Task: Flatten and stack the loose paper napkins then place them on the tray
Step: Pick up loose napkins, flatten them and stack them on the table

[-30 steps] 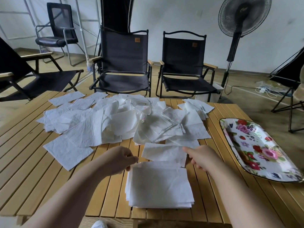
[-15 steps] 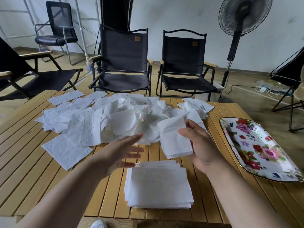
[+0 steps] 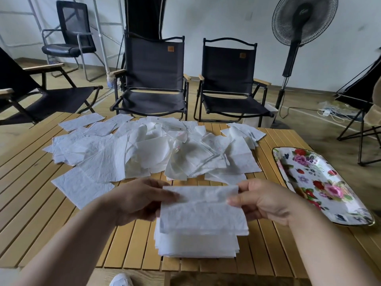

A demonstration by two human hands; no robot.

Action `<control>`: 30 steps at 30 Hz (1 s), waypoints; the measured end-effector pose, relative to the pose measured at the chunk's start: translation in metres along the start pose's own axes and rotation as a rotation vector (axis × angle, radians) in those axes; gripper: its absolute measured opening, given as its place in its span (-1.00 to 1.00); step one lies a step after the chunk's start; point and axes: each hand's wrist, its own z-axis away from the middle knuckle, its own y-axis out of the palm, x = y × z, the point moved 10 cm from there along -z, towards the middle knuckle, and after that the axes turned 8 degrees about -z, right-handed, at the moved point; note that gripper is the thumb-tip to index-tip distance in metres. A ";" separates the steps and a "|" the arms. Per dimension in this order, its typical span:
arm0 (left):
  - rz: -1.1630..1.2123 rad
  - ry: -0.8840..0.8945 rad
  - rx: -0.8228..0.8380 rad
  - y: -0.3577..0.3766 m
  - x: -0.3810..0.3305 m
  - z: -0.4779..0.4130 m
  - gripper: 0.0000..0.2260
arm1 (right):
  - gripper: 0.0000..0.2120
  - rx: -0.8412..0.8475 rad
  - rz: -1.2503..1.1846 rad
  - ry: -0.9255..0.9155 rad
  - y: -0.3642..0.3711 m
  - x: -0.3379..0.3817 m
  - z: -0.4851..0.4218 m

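I hold one white paper napkin (image 3: 203, 211) between both hands, just above the neat stack of napkins (image 3: 196, 245) at the table's near edge. My left hand (image 3: 140, 200) pinches its left edge and my right hand (image 3: 261, 200) pinches its right edge, thumbs on top. The napkin hangs spread out and covers the far part of the stack. A wide heap of loose napkins (image 3: 156, 149) lies across the middle and far side of the slatted wooden table (image 3: 31, 203). The floral tray (image 3: 321, 182) sits at the right edge with nothing on it.
Two black folding chairs (image 3: 156, 79) stand behind the table, another (image 3: 31, 96) at the left and an office chair (image 3: 70, 38) at the far left. A standing fan (image 3: 296, 38) is at the back right, with cables on the floor beside it.
My right hand brought the napkin it had lifted down and toward me. My left hand took hold of its left edge, and the napkin is now spread over the stack.
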 end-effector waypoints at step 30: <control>-0.528 -0.066 -0.479 -0.044 0.014 -0.015 -0.89 | -0.96 -0.744 0.784 -0.200 -0.057 -0.001 -0.063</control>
